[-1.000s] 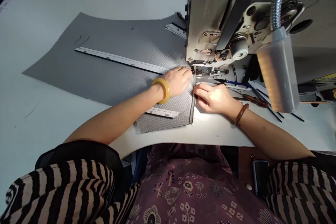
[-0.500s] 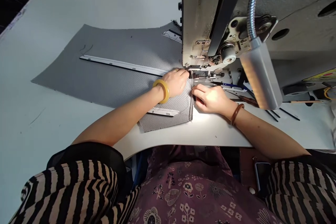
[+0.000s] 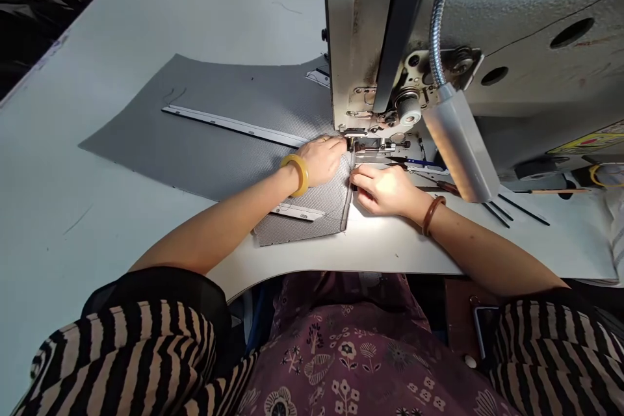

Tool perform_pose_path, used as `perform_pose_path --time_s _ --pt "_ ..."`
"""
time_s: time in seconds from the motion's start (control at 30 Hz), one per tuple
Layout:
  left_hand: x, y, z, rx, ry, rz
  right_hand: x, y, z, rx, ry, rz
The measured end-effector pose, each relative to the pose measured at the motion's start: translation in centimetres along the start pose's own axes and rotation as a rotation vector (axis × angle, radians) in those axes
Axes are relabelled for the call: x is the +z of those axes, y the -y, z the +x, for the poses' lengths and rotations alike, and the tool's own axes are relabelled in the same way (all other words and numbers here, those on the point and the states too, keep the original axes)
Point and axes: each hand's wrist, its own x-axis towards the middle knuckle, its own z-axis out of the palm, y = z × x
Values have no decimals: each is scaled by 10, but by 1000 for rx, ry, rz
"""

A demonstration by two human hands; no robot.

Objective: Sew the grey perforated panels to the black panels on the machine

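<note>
A large piece of grey fabric (image 3: 219, 123) lies flat on the white desk (image 3: 73, 208), spreading from the far left toward the industrial sewing machine (image 3: 487, 45). The cloth has a fine, regular dotted weave and a matte look, with a curved cut along its far edge and a straight slanted edge on its left. A long, narrow pale strip (image 3: 234, 124) runs diagonally across it toward the needle area, marked with small dark dots along its length, and a shorter pale strip (image 3: 297, 211) lies on the near corner of the cloth. The near right edge of the fabric is folded into a narrow dark hem that leads straight up under the presser foot (image 3: 351, 141).

The left hand (image 3: 322, 159) rests palm-down on the fabric just left of the presser foot, fingers laid flat and pressing the cloth rather than gripping it; a yellow bangle (image 3: 296, 174) sits on that wrist. The right hand (image 3: 385, 188) lies on the desk just right of the hem, its fingers curled and its fingertips touching the folded edge; whether they pinch it cannot be told. A brown bangle (image 3: 431, 213) circles that wrist. The machine's lamp (image 3: 461, 143), on a flexible metal neck, hangs above the right forearm.
</note>
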Motion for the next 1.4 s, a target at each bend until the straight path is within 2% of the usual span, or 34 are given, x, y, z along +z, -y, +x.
perform_pose_path --time_s 0.37,0.63,0.77,0.83,0.9,1.03,1.17,1.27,1.4 --pt "-4 0 4 -43 22 35 0 -1 0 48 21 -18" --pt "-5 -4 6 -65 20 0 9 0 1 129 -65 -55" --pt "-3 -2 -4 -37 -23 -10 10 2 1 144 -110 -55" --pt "-6 0 -22 -37 -45 -9 10 4 0 171 -116 -70" --pt "-12 1 -49 -42 -59 -14 11 6 0 202 -118 -99" --pt "-30 -7 -125 -73 -26 1 11 7 -2 219 -142 -135" --pt "-43 -32 -199 -206 64 118 17 13 0 197 -175 -128" --pt "-53 -48 -241 -347 92 172 25 32 14 106 -224 -72" --pt "-83 -52 -284 -643 -31 164 26 77 56 -160 -461 30"
